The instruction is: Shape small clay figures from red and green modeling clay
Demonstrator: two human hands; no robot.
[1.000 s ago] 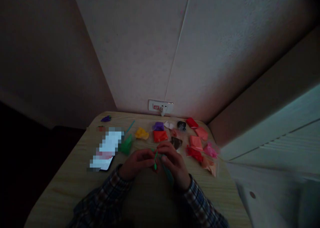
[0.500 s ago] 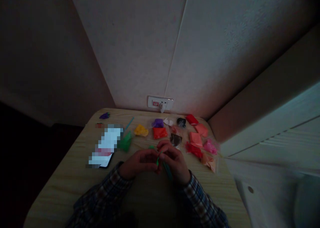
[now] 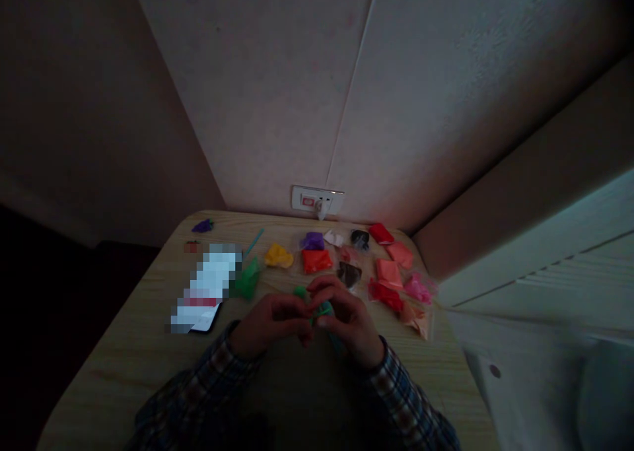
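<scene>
In the middle of the table, my left hand (image 3: 270, 323) and my right hand (image 3: 355, 325) meet with fingertips pinched. A small thin strip of bright green clay (image 3: 319, 313) is between them, gripped by both. A teal modelling tool (image 3: 325, 307) lies within my right hand, partly hidden by the fingers. Just beyond the fingertips sits a small green lump (image 3: 300, 292) on the table. A green clay packet (image 3: 246, 279) rests to the left of my left hand. Beyond my right hand is a dark brown clay packet (image 3: 349, 275).
A phone (image 3: 208, 292) with a blurred screen lies left on the wooden table (image 3: 123, 352). Behind it are a purple piece (image 3: 203, 226) and a teal stick (image 3: 254, 240). Yellow (image 3: 279, 256), orange-red (image 3: 316, 261), pink (image 3: 419, 288) and other clay packets spread across the back and right.
The green clay strip has turned from hanging downward to lying nearly sideways between the fingertips. My right fingers have shifted, showing more of the teal tool. The view has moved slightly.
</scene>
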